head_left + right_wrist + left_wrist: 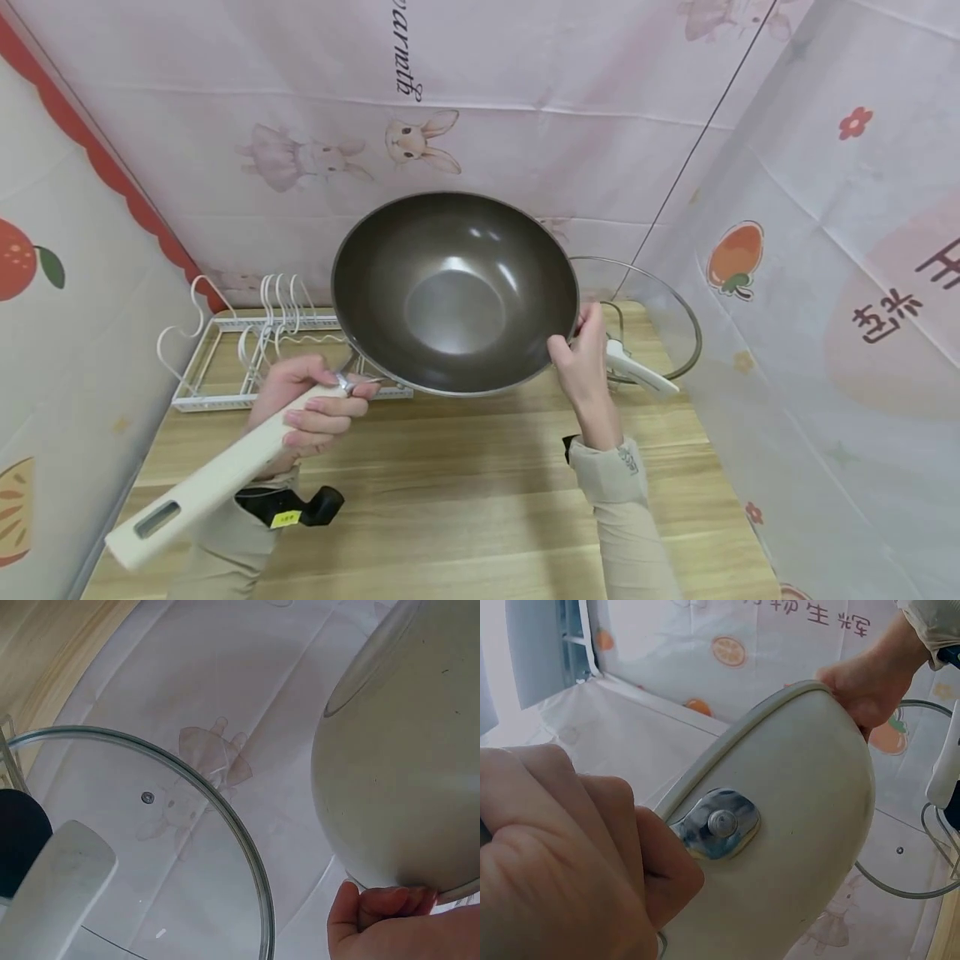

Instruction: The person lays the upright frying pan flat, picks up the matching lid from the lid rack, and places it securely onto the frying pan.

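A wok (454,310) with a dark brown inside hangs tilted above the table, its opening toward the head camera. My left hand (311,408) grips its long cream handle (202,475) close to the metal joint. In the left wrist view the wok's pale outer wall (802,802) shows with a metal bracket and rivet (721,823). My right hand (583,362) pinches the wok's right rim, thumb on the inner side. The right wrist view shows those curled fingers at the rim, under the pale outside.
A glass lid (693,321) with a white handle (637,371) stands upright in a wire stand behind my right hand. At the back left a white wire rack (217,402) sits on the wooden table (450,500). Printed cloth walls (480,75) enclose the back and sides.
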Available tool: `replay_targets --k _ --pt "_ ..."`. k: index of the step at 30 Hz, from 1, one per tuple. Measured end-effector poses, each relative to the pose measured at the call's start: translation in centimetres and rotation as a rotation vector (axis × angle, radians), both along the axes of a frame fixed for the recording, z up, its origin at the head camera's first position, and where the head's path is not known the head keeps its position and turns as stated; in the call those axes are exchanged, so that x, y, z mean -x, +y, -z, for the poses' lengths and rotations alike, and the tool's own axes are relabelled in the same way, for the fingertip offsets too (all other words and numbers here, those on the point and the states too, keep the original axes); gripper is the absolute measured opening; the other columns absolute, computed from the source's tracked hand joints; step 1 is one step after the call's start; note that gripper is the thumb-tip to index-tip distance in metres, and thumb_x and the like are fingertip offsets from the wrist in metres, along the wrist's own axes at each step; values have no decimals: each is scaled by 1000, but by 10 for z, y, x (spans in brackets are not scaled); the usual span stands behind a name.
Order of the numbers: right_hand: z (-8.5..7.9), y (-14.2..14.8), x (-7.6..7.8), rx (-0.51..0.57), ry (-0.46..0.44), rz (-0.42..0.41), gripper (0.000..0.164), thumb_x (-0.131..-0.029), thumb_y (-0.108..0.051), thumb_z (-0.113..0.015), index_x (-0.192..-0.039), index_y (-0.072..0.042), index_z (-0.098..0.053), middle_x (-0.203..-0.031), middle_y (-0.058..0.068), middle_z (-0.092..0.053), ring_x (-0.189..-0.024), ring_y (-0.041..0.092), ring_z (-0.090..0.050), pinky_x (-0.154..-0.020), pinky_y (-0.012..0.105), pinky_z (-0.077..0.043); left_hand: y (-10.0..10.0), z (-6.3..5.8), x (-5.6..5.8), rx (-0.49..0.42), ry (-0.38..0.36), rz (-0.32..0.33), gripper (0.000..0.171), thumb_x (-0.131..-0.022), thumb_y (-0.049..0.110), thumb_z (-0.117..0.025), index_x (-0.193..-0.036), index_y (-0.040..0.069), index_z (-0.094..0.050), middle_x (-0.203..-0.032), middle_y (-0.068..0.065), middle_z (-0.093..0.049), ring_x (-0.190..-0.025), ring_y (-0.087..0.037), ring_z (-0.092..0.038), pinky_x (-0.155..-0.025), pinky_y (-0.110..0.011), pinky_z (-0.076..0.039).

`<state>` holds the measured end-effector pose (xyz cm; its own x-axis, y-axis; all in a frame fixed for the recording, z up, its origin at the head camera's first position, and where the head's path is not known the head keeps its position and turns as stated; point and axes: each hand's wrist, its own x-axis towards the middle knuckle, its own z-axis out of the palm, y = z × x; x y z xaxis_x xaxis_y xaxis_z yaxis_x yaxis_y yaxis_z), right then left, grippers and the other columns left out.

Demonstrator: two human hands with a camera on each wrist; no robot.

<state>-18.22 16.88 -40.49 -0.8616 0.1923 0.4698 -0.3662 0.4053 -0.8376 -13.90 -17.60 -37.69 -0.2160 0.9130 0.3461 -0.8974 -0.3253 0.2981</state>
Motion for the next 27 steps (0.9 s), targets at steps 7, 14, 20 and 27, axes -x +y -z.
replay_targets --k 7,14,20,27 --pt "11 2 -20 69 -1 52 26 -66 -1 -48 -88 -7 -35 -79 5 -39 -71 19 -42 -56 26 -35 0 5 3 12 24 60 40 -95 18 -31 -128 -5 -37 -72 3 -26 -48 -4 -29 -32 -13 -24" --pt "21 4 -35 107 44 130 26 -64 1 -49 -87 -2 -37 -80 6 -41 -70 18 -40 -61 27 -32 4 10 4 41 39 84 41 -96 18 -32 -128 -6 -38 -72 3 -27 -46 -4 -30 -31 -13 -23" --pt "23 2 -50 212 59 117 28 -63 9 -47 -88 12 -34 -76 6 -37 -63 12 -36 -55 23 -30 6 14 -1 102 70 72 33 -94 15 -31 -122 -2 -39 -69 3 -27 -45 -4 -31 -31 -14 -23" --pt "23 0 -66 386 70 31 25 -63 16 -40 -85 12 -29 -78 9 -34 -67 11 -40 -55 18 -34 10 21 -7 150 89 55 28 -92 13 -31 -115 1 -41 -67 4 -27 -44 -3 -31 -30 -14 -25"
